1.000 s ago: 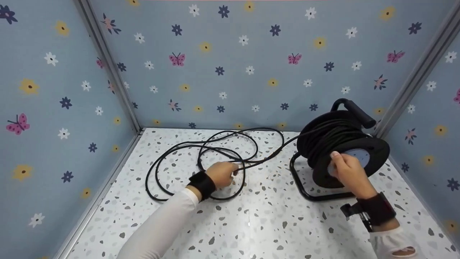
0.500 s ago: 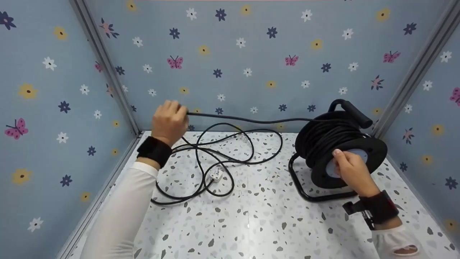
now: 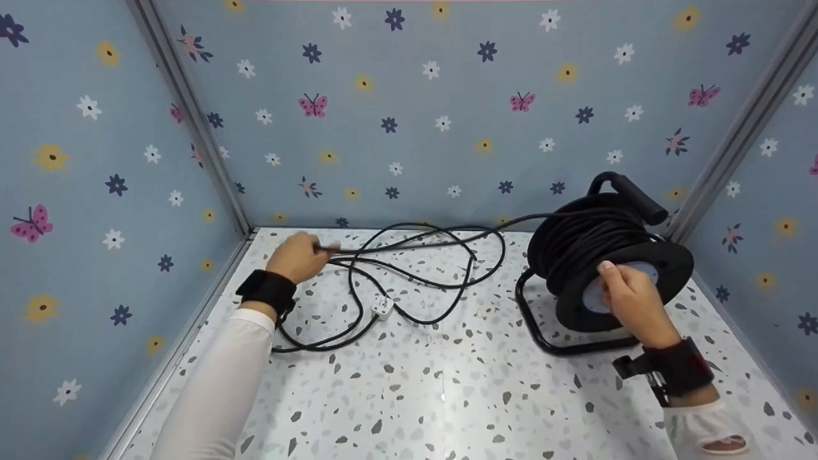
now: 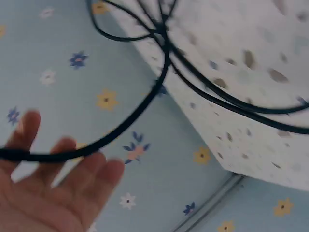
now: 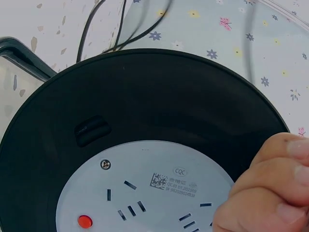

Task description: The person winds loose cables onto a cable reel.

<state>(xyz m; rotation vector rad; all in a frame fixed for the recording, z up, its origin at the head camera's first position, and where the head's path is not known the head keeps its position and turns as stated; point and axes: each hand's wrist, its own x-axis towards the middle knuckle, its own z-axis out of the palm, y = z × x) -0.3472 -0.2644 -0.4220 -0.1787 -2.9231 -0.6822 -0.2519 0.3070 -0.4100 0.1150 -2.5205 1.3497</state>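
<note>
A black cable reel (image 3: 578,255) stands on its tubular frame at the right, wound with black cable. In the head view my right hand (image 3: 632,300) holds the reel at its near disc, fingers curled; the exact part gripped is hidden. The right wrist view shows these curled fingers (image 5: 270,188) beside the grey socket face (image 5: 145,188). At the left, my left hand (image 3: 297,259) is at the loose black cable (image 3: 441,244) running from the reel. In the left wrist view, the cable (image 4: 130,118) lies across the spread, nearly straight fingers of my left hand (image 4: 53,188).
Loose cable loops lie on the speckled white surface (image 3: 441,396), with a white plug (image 3: 383,308) among them. Flower-patterned walls (image 3: 415,147) stand at the back and both sides. The reel's carrying handle (image 3: 639,199) rises near the back right corner.
My left hand moved from the middle of the loops up and left, pulling cable taut, then came down; the cable now hangs slacker. The plug has come into view. My right hand stays at the reel.
</note>
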